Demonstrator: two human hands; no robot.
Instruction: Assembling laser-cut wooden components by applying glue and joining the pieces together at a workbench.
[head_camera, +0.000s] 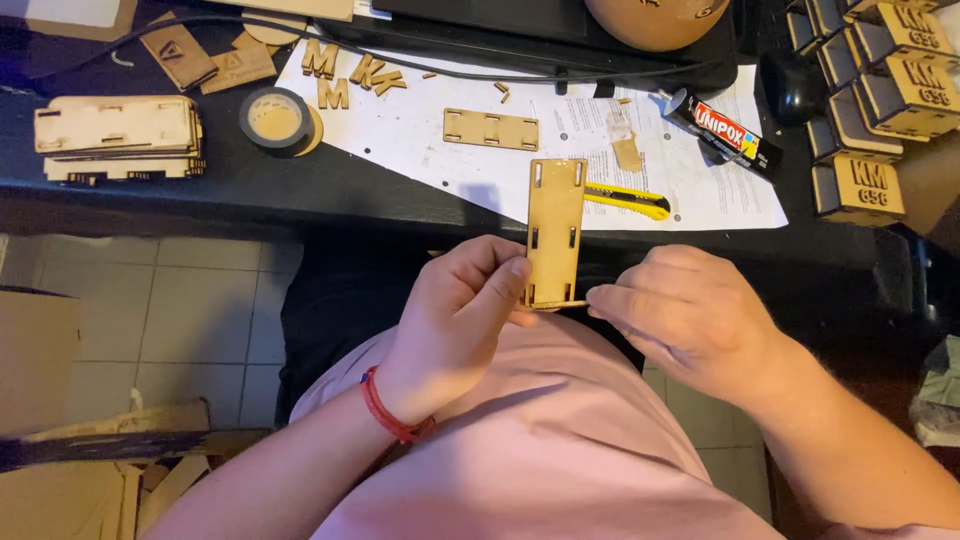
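Slotted wooden panel (555, 228) pinched upright by left hand (455, 320); right hand (680, 315) grip pinches its bottom edge.

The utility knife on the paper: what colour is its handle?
Yellow utility knife with black parts, in the head view.

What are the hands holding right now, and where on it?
The left hand holds an upright slotted wooden panel by its lower edge; the right hand pinches a thin strip at the panel's bottom end.

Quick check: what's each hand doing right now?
Left hand: closed on the slotted wooden panel.
Right hand: fingers pinch the panel's lower edge.
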